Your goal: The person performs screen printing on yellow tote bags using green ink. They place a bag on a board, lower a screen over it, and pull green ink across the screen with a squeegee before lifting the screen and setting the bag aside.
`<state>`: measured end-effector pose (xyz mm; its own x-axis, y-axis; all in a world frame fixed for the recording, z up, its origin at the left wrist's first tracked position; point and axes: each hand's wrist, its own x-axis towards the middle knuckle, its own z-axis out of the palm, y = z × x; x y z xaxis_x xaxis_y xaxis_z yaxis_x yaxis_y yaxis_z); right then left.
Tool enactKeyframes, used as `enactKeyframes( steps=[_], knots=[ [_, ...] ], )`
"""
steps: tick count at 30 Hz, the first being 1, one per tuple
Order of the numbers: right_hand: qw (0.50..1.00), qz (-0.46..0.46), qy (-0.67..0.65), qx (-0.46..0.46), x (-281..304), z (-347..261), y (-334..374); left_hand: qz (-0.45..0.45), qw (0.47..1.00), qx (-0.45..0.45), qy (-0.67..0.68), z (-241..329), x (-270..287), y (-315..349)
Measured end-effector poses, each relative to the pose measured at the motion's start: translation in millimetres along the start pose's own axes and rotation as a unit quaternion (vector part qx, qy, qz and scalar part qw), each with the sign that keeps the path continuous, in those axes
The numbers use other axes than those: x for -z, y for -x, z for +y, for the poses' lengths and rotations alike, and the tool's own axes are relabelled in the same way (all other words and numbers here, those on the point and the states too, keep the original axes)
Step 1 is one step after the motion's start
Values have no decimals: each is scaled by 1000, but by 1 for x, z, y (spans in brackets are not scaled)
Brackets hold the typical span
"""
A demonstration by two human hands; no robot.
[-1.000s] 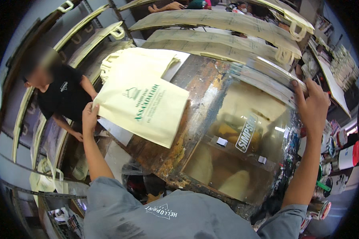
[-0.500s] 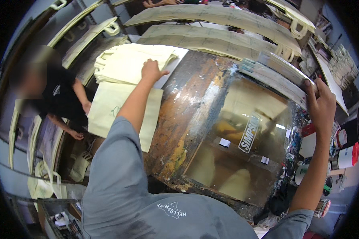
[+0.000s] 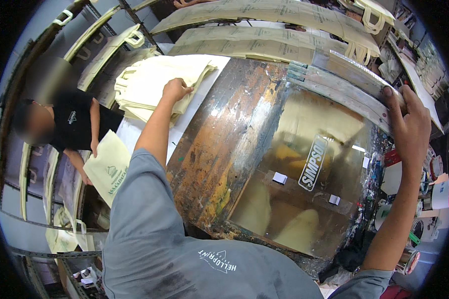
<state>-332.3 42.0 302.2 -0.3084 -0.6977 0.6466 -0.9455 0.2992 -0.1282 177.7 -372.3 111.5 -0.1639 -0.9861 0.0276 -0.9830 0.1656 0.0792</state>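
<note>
My left hand (image 3: 176, 89) is at the right edge of a stack of cream tote bags (image 3: 144, 82), its fingers curled on the top tote bag. At the right, my right hand (image 3: 409, 122) grips the near end of a raised screen-printing frame (image 3: 356, 70), seen nearly edge-on. Beneath that frame runs a paint-stained pale bar (image 3: 334, 92). Before me lies a glossy brown printing board (image 3: 294, 207), with small white tabs (image 3: 279, 178) and a black-and-white sticker (image 3: 313, 163) on it.
A co-worker (image 3: 72, 122) at the left holds a printed cream bag (image 3: 107, 169). Racks of flat bags (image 3: 264, 40) stand behind the stained wooden table (image 3: 219, 144). Paint tubs and cans (image 3: 436, 194) crowd the right side. White sheeting (image 3: 187, 132) lies under the stack.
The printed bag has gone from the table to the co-worker's hands at the left. My left hand has shifted slightly left and its fingers have drawn in; my right hand still grips the frame.
</note>
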Motion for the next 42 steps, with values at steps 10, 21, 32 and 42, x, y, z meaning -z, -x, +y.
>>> enactKeyframes(
  steps=[10,21,32,42],
  knots=[
    [998,36,-1,48,4,-8,26,11,996,61,67,-8,-2,2],
    [998,13,15,56,7,-12,29,192,970,-120,-86,16,73,-3],
    [994,81,4,78,0,-1,9,4,944,-326,-44,209,28,132],
    [997,16,27,71,1,7,8,-87,855,-470,202,486,-142,258]
  ],
)
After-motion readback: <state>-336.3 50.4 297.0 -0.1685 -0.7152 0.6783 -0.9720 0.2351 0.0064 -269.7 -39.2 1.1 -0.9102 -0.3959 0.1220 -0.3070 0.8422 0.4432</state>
